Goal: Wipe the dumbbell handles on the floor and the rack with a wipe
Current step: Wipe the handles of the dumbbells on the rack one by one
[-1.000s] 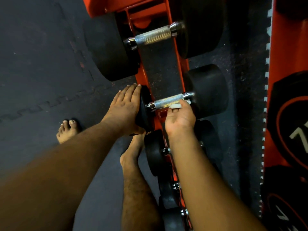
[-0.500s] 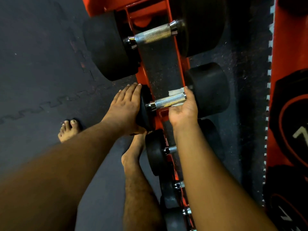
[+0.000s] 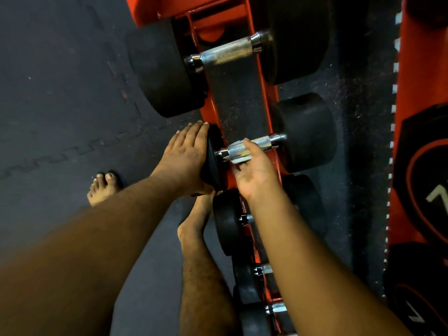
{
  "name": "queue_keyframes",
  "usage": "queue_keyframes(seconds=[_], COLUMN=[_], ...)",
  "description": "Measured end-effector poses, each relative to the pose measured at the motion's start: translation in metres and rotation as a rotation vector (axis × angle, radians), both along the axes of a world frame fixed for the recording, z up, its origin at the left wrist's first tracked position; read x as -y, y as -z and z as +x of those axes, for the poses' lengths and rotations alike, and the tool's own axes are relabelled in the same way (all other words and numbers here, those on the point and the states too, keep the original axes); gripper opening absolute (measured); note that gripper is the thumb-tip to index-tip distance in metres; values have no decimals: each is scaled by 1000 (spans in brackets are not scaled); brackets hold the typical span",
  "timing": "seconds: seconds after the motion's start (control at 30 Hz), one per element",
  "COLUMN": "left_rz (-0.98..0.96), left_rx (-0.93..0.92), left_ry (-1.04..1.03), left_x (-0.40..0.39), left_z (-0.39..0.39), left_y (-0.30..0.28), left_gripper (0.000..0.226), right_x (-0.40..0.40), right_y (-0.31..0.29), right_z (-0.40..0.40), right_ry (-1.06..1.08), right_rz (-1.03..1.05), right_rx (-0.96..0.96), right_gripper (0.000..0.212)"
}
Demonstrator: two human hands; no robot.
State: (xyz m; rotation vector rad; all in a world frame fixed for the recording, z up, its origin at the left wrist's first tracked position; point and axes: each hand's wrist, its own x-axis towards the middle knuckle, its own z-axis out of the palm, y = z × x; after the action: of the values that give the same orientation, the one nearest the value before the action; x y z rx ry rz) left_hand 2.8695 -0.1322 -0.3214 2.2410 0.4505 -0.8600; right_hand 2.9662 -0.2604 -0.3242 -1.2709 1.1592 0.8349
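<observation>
A person's right hand cupped a white wipe around the knurled steel handle of a black dumbbell that sat across the rails of an orange rack, the thumb lying over the top of the bar and the fingers curled beneath it, pressing the wipe to the metal near its left end. The left hand lay flat with fingers straight against the dumbbell's left head, holding nothing. The rack also carried a larger dumbbell above and smaller ones below. Two bare feet stood on the dark floor mat beside the rack.
</observation>
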Motion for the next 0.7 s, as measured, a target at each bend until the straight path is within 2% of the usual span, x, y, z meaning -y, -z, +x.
queue_keyframes(seconds=[0.13, 0.27, 0.43, 0.5, 0.57, 0.63, 0.7], left_rz=[-4, 0, 9, 11, 16, 24, 27], left_rx=[-2, -2, 5, 4, -3, -4, -4], left_ry=[-3, -8, -13, -14, -15, -15, -14], left_x=[0, -1, 1, 0, -1, -1, 0], left_z=[0, 0, -1, -1, 0, -1, -1], left_y=[0, 0, 3, 2, 2, 1, 1], left_gripper=[159, 159, 158, 158, 158, 158, 159], right_x=[9, -1, 13, 9, 4, 6, 12], right_y=[5, 7, 11, 17, 21, 23, 19], right_z=[17, -9, 7, -5, -24, -39, -49], right_ry=[234, 61, 206, 102, -145, -398, -555], right_rz=[38, 95, 105, 70, -57, -212, -288], right_rx=[168, 52, 200, 170, 120, 149, 199], right_gripper=[17, 29, 31, 34, 35, 24, 8])
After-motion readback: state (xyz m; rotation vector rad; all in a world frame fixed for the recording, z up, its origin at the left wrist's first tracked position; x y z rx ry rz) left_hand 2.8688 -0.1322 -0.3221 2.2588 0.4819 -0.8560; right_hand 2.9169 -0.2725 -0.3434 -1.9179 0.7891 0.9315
